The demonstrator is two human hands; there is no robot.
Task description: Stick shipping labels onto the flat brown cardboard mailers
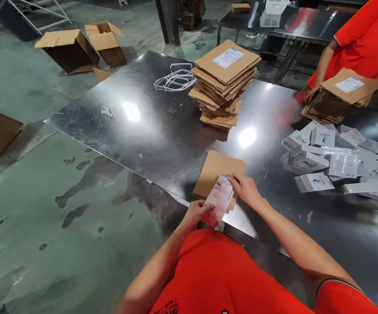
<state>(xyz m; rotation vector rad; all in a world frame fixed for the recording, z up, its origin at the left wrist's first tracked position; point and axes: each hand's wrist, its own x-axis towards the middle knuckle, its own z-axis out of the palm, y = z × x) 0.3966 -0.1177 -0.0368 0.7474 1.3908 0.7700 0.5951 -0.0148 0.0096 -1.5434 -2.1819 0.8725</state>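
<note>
Close to my body, a printed shipping label is held between both hands over the table's near edge. My left hand is closed on its lower left part, thumb on top. My right hand pinches the label near its upper right corner. Beneath it lies a flat brown cardboard mailer, its bare upper part showing. Whether the label is one sheet or several I cannot tell. Beyond the mailer rises a tall, uneven stack of cardboard mailers, the top one bearing a white label.
White straps lie left of the stack on the metal table. Small white and clear boxes are heaped at right. A co-worker in red stands at another mailer stack. Open cartons sit on the floor.
</note>
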